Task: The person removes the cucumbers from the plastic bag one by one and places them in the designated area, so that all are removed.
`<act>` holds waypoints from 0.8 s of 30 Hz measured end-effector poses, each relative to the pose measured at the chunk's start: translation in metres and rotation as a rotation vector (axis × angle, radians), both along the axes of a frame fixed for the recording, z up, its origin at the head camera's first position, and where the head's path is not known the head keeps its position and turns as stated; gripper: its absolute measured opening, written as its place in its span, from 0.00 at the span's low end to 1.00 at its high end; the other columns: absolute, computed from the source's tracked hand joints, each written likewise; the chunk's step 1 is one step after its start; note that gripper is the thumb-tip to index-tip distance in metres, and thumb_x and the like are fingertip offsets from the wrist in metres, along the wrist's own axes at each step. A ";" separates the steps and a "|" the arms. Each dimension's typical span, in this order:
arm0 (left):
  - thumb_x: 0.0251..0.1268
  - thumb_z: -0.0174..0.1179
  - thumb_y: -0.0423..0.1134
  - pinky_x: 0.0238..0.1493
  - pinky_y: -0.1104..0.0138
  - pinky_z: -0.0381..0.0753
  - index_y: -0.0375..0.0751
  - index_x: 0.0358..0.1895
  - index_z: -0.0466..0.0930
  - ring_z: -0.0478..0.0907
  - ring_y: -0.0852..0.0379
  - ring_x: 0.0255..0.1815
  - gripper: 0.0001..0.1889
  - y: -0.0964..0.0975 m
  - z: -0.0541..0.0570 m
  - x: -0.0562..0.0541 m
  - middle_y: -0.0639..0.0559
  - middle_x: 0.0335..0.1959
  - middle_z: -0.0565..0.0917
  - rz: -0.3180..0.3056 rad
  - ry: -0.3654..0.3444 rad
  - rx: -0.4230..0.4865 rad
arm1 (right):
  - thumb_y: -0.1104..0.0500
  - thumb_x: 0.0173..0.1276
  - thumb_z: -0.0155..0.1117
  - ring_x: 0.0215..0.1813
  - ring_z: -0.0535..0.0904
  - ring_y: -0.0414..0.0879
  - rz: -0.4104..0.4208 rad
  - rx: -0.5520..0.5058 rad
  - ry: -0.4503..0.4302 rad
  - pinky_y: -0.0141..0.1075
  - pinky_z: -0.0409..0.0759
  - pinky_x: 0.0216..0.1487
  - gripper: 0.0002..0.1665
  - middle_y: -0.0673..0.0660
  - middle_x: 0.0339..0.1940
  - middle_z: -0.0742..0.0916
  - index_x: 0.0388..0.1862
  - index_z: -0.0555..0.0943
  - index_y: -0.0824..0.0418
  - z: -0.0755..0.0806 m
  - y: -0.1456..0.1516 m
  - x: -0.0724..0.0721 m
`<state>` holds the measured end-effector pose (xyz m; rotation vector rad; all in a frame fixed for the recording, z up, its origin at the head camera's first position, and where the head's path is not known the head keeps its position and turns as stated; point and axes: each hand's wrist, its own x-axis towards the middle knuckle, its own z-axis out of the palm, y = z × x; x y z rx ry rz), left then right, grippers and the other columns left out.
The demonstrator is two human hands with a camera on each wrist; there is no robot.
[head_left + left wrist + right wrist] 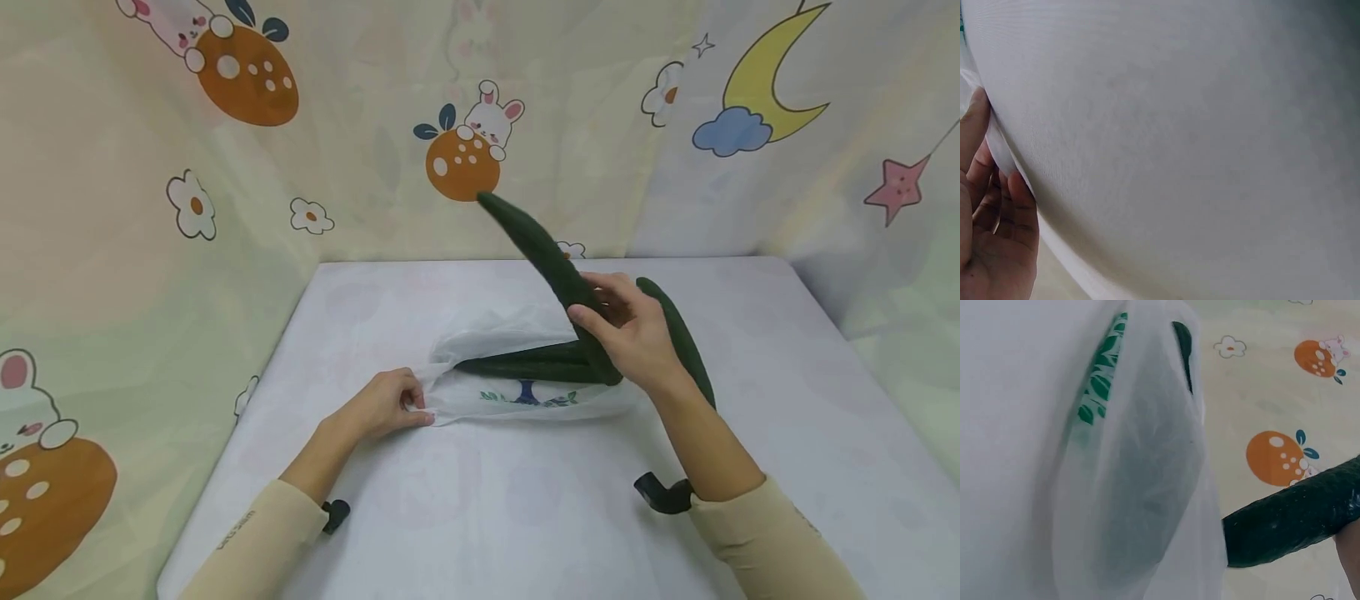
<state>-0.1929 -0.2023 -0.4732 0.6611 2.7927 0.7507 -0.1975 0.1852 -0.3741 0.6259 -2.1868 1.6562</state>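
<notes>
Cucumber (551, 262), dark green, long and slightly curved, tilted: my right hand (633, 333) grips it near its lower end, thumb on one side and fingers wrapped round the other. Its upper end points up and to the left; its lower end overlaps the bagged produce in the head view, though I cannot tell whether they touch. My left hand (390, 404) pinches the edge of a thin, translucent white plastic bag (517, 411) with green and blue print, thumb against fingers. Inside this bag, lying lengthwise on the white worktop (480, 508), is further dark green cucumber produce (517, 367); its exact number is unclear. Another long green cucumber (678, 337) lies to the right, partly hidden by my right forearm. Behind hangs a pale cloth backdrop (360, 100) printed with rabbits, flowers and a yellow moon.
</notes>
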 end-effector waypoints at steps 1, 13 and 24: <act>0.56 0.78 0.50 0.38 0.67 0.74 0.52 0.28 0.80 0.72 0.62 0.32 0.14 0.000 0.000 0.000 0.58 0.31 0.77 0.002 -0.003 -0.001 | 0.69 0.70 0.69 0.51 0.82 0.43 -0.002 -0.060 0.016 0.25 0.80 0.52 0.26 0.53 0.52 0.82 0.67 0.79 0.61 0.002 0.001 -0.001; 0.55 0.78 0.49 0.38 0.67 0.74 0.53 0.27 0.80 0.72 0.62 0.32 0.14 0.000 0.000 0.000 0.59 0.30 0.76 0.012 0.005 -0.004 | 0.72 0.70 0.66 0.51 0.83 0.48 -0.039 -0.289 0.149 0.29 0.80 0.57 0.24 0.55 0.53 0.83 0.65 0.79 0.66 0.036 0.028 -0.005; 0.55 0.78 0.49 0.38 0.67 0.73 0.53 0.27 0.80 0.71 0.61 0.32 0.14 0.004 -0.001 0.000 0.59 0.31 0.76 0.012 -0.015 -0.007 | 0.62 0.73 0.67 0.50 0.81 0.38 -0.299 -0.091 -0.076 0.22 0.81 0.43 0.24 0.45 0.54 0.80 0.66 0.79 0.62 0.018 0.091 -0.012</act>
